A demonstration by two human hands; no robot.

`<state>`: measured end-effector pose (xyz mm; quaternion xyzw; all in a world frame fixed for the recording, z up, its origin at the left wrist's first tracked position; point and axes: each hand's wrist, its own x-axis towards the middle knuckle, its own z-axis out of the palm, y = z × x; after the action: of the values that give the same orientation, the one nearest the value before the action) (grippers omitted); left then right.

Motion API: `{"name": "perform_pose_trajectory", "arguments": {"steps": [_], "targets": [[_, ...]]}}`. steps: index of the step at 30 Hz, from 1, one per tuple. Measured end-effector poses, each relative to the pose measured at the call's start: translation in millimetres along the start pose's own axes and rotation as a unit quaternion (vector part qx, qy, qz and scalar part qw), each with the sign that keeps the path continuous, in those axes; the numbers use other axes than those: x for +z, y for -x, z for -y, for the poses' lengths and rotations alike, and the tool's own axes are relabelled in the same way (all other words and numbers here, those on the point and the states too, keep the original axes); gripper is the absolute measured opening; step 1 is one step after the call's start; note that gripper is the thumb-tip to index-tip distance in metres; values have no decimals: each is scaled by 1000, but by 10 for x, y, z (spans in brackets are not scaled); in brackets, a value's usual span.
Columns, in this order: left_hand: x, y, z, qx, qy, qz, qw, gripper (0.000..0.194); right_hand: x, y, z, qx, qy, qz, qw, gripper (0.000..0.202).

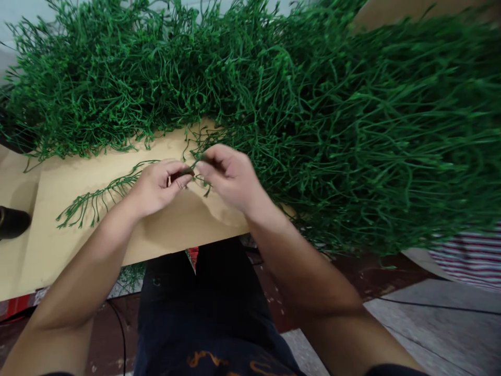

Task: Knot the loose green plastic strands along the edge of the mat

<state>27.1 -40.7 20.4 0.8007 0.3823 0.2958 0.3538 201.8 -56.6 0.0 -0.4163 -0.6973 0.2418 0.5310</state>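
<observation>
My left hand [158,185] is closed around the stem of a green artificial plant sprig [104,193]. The sprig's thin branches with small tips stretch out leftward, low over the tan board. Just right of it, my right hand [230,175] pinches a thin green piece at the stem's end, fingertips close to those of the left hand. A few green strands hang below the fingers. Which piece joins which is hidden by the fingers. Behind both hands lies a large heap of similar green sprigs [242,78].
The tan board [156,235] covers the work surface, its front edge at my lap. A black cylinder [13,222] stands at the left. The green heap spreads along the back and right side, over the edge. Striped cloth [469,258] shows at the lower right.
</observation>
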Motion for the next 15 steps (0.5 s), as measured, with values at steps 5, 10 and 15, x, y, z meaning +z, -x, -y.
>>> {"name": "perform_pose_trajectory", "arguments": {"steps": [5, 10, 15], "targets": [[-223, 18, 33, -12, -3, -134, 991, 21, -657, -191, -207, -14, 187, -198, 962, 26], [-492, -4, 235, -78, -183, -171, 965, 20, -1036, -220, -246, -49, 392, -247, 885, 39], [-624, -9, 379, -146, -251, -41, 956, 33, -604, -124, -67, -45, 395, -126, 909, 18]]}}
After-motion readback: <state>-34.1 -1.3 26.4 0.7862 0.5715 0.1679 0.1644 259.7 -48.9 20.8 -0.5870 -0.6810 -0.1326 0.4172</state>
